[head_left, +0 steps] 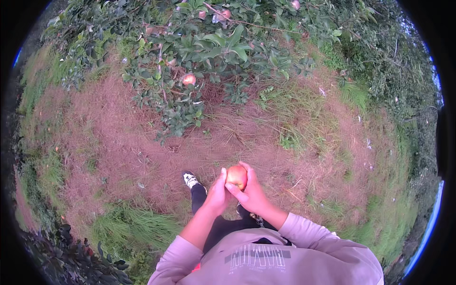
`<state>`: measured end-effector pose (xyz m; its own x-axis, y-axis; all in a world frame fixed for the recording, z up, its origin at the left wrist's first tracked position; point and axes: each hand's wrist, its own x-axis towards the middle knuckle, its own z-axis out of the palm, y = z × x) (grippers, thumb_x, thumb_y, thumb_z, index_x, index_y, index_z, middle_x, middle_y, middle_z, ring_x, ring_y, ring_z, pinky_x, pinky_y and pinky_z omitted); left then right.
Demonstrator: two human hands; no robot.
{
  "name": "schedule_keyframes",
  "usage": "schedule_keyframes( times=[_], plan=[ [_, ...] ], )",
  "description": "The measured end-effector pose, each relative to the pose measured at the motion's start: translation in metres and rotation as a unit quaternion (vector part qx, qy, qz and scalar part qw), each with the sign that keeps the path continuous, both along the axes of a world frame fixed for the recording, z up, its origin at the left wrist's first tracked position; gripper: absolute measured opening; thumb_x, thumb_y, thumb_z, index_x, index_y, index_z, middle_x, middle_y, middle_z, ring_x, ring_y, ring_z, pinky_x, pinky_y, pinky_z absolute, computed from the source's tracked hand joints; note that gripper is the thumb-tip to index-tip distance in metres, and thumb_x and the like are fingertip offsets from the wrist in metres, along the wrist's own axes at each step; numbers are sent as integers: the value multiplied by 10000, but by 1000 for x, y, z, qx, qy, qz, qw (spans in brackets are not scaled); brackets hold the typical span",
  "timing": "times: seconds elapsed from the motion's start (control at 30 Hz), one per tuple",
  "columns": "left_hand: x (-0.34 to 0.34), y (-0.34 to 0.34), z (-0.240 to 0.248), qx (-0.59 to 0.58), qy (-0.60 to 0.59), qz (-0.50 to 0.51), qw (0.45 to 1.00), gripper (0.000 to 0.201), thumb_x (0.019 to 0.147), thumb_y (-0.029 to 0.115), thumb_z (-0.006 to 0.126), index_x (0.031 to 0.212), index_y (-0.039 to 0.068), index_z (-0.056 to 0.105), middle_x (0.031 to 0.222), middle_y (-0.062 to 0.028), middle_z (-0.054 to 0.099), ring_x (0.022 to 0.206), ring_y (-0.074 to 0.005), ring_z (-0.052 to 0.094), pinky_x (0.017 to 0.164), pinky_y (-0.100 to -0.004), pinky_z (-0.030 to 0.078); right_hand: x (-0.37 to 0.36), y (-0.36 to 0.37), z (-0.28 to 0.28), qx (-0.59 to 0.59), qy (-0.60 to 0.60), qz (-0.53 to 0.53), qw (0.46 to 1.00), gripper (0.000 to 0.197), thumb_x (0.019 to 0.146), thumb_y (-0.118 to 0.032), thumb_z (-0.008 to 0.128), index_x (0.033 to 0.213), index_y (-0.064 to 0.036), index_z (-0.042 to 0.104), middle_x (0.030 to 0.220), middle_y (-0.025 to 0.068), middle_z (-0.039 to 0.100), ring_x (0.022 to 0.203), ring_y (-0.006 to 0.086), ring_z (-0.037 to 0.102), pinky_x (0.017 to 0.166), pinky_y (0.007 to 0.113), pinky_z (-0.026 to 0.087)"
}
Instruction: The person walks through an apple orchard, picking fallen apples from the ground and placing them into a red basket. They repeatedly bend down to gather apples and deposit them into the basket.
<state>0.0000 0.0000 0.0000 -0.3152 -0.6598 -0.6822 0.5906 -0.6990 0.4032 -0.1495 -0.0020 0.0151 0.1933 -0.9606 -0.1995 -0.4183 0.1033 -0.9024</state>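
A red and yellow apple (pixel 236 176) sits between my two hands in front of my waist. My left hand (pixel 218 194) presses against its left side, with the fingers partly hidden behind it. Around its right side curl the fingers of my right hand (pixel 253 191), and that thumb lies across the near face of the fruit. Ahead, another apple (pixel 189 79) hangs low on a leafy branch, beyond the reach of both hands as they are now.
Apple tree branches (pixel 223 47) with several more apples spread across the top. Dry brown grass (pixel 228 135) covers the ground, with a green tuft (pixel 135 225) at the left. Dark leaves (pixel 71 256) fill the lower left corner. My shoe (pixel 190 179) stands on the grass.
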Motion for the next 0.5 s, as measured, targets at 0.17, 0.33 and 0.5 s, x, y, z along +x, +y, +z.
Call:
schedule_keyframes(
  times=[0.17,0.33,0.5],
  plan=[
    [-44,20,33,-67,-106,6,992,571,1094,540,447,1374,54,551,1265,-106,654,1118,-204,679,960,-373,570,-41,12,13,-107,6,62,992,706,1001,-476,635,1425,55,443,1385,284,552,1283,416,574,1095,480,450],
    [-51,38,57,-103,-120,-35,987,625,1060,642,431,1242,73,613,947,-86,724,662,-179,695,542,-283,567,-57,22,42,49,-178,63,981,531,1078,-447,516,1365,-1,534,1176,189,666,1077,273,662,983,396,504],
    [-63,63,66,-87,-81,-4,993,630,1060,652,404,1234,81,605,914,-105,714,607,-207,686,522,-317,575,-66,20,24,83,-277,72,954,475,1129,-410,418,1236,-7,645,1078,122,711,1008,201,671,932,354,525]
  ],
)
